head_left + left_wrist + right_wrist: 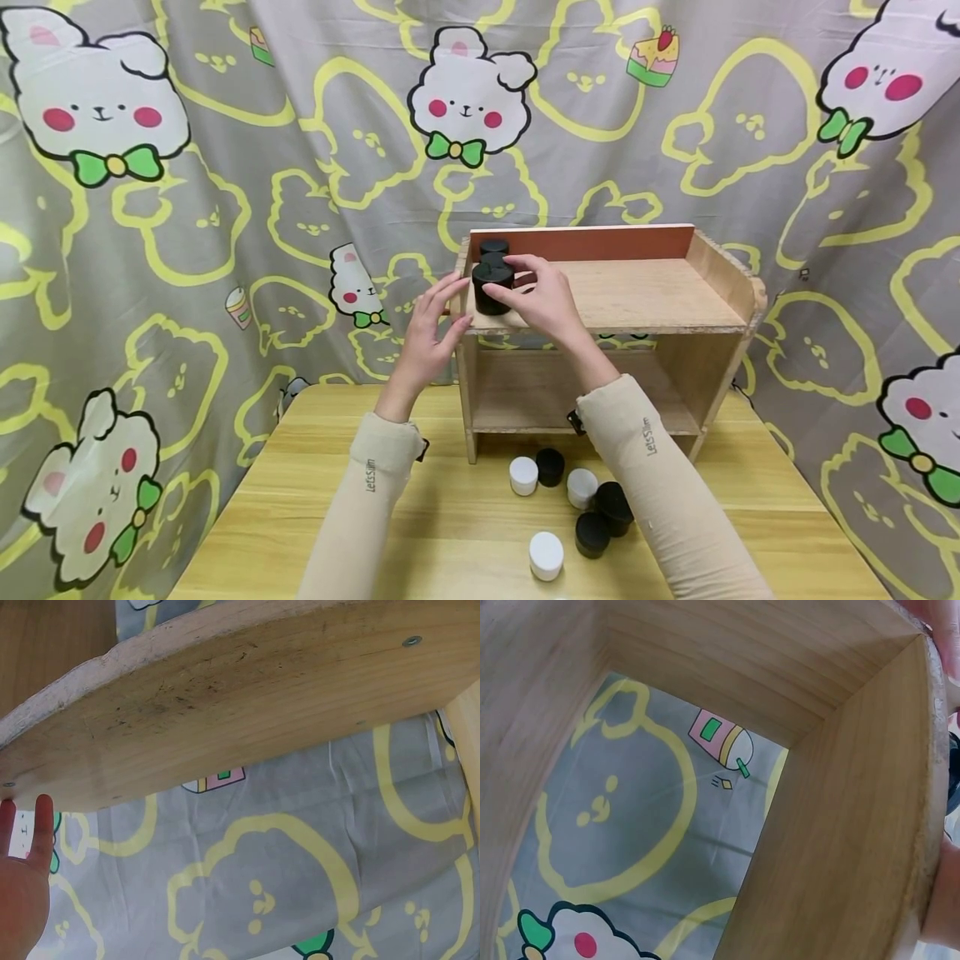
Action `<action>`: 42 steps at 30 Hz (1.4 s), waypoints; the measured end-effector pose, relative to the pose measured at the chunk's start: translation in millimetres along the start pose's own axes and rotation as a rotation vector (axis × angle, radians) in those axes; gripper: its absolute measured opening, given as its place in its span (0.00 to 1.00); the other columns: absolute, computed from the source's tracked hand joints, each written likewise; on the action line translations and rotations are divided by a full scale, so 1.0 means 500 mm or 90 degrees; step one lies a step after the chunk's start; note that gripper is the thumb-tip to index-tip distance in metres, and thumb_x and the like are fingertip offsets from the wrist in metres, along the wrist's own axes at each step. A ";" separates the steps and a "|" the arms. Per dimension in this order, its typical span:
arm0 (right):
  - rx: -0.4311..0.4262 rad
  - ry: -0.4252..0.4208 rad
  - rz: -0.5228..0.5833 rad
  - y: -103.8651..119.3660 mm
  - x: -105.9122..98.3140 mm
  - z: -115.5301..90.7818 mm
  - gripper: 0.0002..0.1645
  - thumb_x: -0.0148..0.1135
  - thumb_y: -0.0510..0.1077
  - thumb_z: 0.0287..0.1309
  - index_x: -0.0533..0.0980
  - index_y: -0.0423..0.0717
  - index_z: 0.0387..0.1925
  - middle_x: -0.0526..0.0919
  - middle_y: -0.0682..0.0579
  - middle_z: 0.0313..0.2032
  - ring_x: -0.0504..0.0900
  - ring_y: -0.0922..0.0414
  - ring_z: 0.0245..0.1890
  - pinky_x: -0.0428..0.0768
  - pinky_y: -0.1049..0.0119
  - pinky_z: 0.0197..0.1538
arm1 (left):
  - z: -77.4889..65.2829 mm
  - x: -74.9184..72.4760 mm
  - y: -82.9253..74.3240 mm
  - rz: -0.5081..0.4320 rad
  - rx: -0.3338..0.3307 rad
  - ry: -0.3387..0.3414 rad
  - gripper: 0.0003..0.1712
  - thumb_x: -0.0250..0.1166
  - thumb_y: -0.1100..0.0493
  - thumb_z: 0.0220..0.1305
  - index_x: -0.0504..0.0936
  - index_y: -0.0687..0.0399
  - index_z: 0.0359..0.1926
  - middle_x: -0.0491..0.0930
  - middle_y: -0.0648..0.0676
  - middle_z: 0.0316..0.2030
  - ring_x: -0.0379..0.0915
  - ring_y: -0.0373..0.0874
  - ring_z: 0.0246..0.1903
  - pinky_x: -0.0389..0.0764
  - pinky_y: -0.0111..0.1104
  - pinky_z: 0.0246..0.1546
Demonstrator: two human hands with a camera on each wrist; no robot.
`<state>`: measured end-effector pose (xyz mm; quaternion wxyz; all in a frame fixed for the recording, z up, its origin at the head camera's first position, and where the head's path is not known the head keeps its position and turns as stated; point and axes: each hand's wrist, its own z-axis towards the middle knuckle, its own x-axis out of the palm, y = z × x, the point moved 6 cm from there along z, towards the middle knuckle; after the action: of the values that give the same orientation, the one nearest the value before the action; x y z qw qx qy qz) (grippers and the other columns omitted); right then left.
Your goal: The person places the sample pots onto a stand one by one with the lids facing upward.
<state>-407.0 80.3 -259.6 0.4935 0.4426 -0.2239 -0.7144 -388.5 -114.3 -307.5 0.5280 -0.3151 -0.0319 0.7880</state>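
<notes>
My right hand [543, 300] pinches a black round jar [492, 292] between thumb and fingers at the left front of the wooden shelf's [637, 296] top board. Right behind it are another black jar [495, 259], partly covered, and one more black jar [493, 247] near the back board. At the shelf's left side panel, my left hand [429, 337] has its fingers extended, with the tips by the panel's edge. The left wrist view shows two straight fingers [43, 825] near the panel's outer face [225, 712]. A slice of the black jar [954, 772] appears in the right wrist view.
On the wooden table [300, 492] before the shelf stand white jars, such as one in front [546, 556], and black jars, such as one at the right [613, 507]. The shelf's lower board [555, 387] lies beneath. A patterned curtain [300, 108] hangs behind.
</notes>
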 end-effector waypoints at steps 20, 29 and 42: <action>0.039 0.012 0.027 -0.003 -0.001 0.002 0.39 0.77 0.55 0.58 0.75 0.46 0.67 0.82 0.44 0.59 0.84 0.47 0.52 0.81 0.50 0.56 | -0.001 0.001 0.002 0.000 -0.008 0.004 0.30 0.63 0.60 0.74 0.70 0.47 0.74 0.62 0.51 0.78 0.64 0.51 0.65 0.76 0.42 0.57; 0.045 0.015 0.031 -0.005 0.001 0.002 0.39 0.76 0.55 0.58 0.75 0.46 0.67 0.81 0.44 0.59 0.83 0.47 0.53 0.81 0.49 0.56 | -0.001 0.001 0.001 0.002 0.000 -0.002 0.31 0.64 0.61 0.74 0.70 0.46 0.74 0.63 0.53 0.77 0.64 0.51 0.65 0.75 0.42 0.57; 0.044 0.015 0.028 -0.007 0.002 0.004 0.39 0.76 0.56 0.59 0.74 0.46 0.68 0.81 0.44 0.60 0.82 0.46 0.54 0.80 0.48 0.58 | -0.001 0.001 0.000 0.000 0.001 -0.001 0.30 0.63 0.59 0.74 0.70 0.46 0.74 0.63 0.54 0.77 0.65 0.51 0.65 0.74 0.41 0.58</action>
<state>-410.6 80.7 -261.3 0.4961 0.4626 -0.2523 -0.6901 -388.5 -114.1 -307.8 0.5284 -0.3140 -0.0316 0.7882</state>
